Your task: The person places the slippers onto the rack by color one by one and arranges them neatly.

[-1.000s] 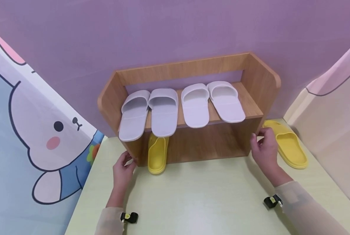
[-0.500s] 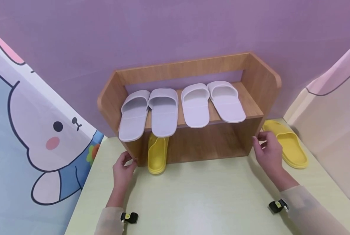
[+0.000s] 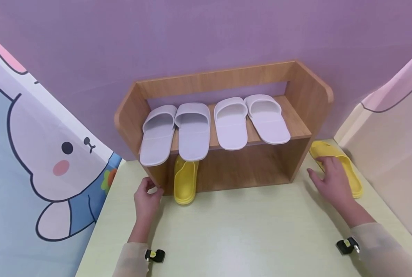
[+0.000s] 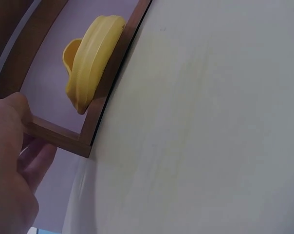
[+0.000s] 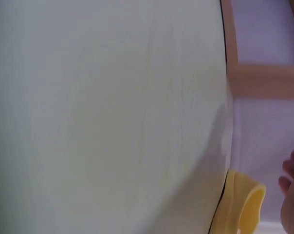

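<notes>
My left hand (image 3: 147,200) pinches the lower front edge of the left side panel of a wooden shoe rack (image 3: 249,169); in the left wrist view, thumb and fingers lie on either side of the panel. A yellow slipper (image 3: 185,184) stands on the rack's lower level at the left, its toe poking past the front. Beyond the rack's right side lies another yellow slipper (image 3: 355,181) on the table. Over it hovers my right hand (image 3: 334,182), fingers loosely bent and holding nothing; it hides part of that slipper. Whether they touch, I cannot tell.
On the upper shelf sit a greyish-white pair of slippers (image 3: 193,140) at left and a whiter pair (image 3: 231,129) at right, toes overhanging the front. A purple wall covering (image 3: 206,34) rises behind the rack. A rabbit-printed cloth (image 3: 53,154) borders the pale table (image 3: 233,231) at left.
My right hand has let go of the rack's right side panel and moved right, over the yellow slipper. The left hand stays on the left panel.
</notes>
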The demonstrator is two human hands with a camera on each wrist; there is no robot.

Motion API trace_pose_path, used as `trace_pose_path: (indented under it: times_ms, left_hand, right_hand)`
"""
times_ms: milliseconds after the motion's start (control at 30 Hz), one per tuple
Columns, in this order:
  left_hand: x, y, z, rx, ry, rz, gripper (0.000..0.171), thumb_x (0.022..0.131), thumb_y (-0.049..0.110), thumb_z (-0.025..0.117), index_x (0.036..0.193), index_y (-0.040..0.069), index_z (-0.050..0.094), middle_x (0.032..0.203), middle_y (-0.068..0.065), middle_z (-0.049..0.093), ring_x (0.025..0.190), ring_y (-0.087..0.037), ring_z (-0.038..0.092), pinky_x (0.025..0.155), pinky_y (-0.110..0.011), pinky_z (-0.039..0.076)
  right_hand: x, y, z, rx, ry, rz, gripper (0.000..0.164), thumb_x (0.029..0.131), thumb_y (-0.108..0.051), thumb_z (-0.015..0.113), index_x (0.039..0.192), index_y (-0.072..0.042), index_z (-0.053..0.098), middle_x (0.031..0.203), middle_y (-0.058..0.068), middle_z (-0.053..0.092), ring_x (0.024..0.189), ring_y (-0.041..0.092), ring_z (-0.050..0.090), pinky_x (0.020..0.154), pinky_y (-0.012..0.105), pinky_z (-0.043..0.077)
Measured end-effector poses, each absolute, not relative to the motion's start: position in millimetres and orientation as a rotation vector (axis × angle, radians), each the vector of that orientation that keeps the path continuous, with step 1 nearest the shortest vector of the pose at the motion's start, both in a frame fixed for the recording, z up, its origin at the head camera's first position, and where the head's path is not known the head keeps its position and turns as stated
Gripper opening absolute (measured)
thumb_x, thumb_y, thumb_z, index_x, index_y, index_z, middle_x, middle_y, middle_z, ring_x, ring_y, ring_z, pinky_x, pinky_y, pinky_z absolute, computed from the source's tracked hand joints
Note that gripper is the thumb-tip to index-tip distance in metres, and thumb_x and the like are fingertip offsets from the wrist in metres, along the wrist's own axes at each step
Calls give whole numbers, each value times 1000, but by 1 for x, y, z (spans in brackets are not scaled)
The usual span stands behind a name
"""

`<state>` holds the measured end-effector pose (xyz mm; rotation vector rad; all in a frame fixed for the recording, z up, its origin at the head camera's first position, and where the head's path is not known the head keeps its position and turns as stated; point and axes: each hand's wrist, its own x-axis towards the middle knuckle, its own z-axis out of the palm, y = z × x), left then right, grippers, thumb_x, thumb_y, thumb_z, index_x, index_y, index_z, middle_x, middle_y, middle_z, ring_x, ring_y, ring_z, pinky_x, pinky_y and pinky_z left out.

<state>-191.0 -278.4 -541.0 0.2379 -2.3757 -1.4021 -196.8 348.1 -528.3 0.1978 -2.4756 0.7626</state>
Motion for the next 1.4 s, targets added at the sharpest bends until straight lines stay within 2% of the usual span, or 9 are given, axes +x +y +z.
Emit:
trace_pose_path:
  times_ms: [167, 267, 533, 700, 833, 933, 1100, 1400]
  left_hand:
    - [-190, -278, -535, 263, -2437, -1376, 36, 96, 4, 76, 130, 8, 63, 128, -12, 73, 125, -34, 70, 96, -49, 65]
    - [-189, -278, -533, 269, -2455, -1369, 36, 96, 4, 77, 129, 8, 62, 128, -13, 72, 126, -34, 69, 98, -55, 64]
    - [-193, -278, -534, 265, -2471, -1395, 36, 98, 5, 76, 130, 8, 60, 131, -13, 70, 129, -35, 67, 101, -54, 63]
    - [-194, -278, -536, 243, -2463, -1397, 36, 97, 5, 76, 129, 8, 60, 129, -13, 71, 126, -34, 68, 100, -55, 63]
    - [-194, -280, -536, 250, -2478, -1387, 36, 98, 6, 75, 130, 8, 60, 131, -13, 70, 127, -34, 67, 102, -56, 62]
    - [-194, -280, -536, 254, -2482, -1383, 36, 98, 7, 75, 131, 8, 60, 132, -13, 70, 128, -35, 66, 102, -56, 62]
    - [-195, -280, -537, 258, -2487, -1384, 36, 99, 7, 74, 132, 8, 59, 133, -13, 69, 129, -35, 65, 104, -57, 60]
    - [-194, -279, -537, 280, -2507, -1375, 36, 100, 9, 74, 133, 10, 58, 135, -12, 68, 131, -36, 63, 106, -57, 60]
  right_hand:
    - [-192, 375, -533, -16, -2507, 794, 56, 96, -13, 77, 136, 18, 53, 130, 40, 49, 122, 60, 44, 97, 72, 36]
    - [-190, 389, -535, -85, -2534, 799, 61, 97, -16, 77, 140, 19, 51, 132, 44, 47, 123, 63, 42, 95, 73, 35]
    - [-185, 419, -540, -275, -2709, 741, 88, 99, -39, 79, 150, 20, 38, 136, 49, 36, 122, 66, 34, 86, 70, 33]
    - [-184, 427, -537, -318, -2781, 789, 102, 99, -47, 79, 154, 23, 30, 137, 52, 32, 122, 66, 34, 89, 72, 36]
    - [-186, 429, -537, -370, -2837, 872, 110, 101, -50, 77, 158, 24, 18, 140, 53, 29, 119, 65, 37, 94, 78, 41]
    - [-188, 429, -538, -360, -2867, 899, 113, 102, -50, 77, 159, 25, 15, 141, 55, 29, 118, 65, 40, 95, 81, 42]
    - [-190, 430, -540, -335, -2893, 880, 113, 101, -49, 77, 158, 26, 16, 140, 56, 31, 115, 64, 42, 91, 78, 43]
    - [-188, 431, -541, -315, -2886, 878, 110, 102, -48, 77, 159, 25, 17, 143, 56, 32, 120, 66, 41, 94, 80, 41]
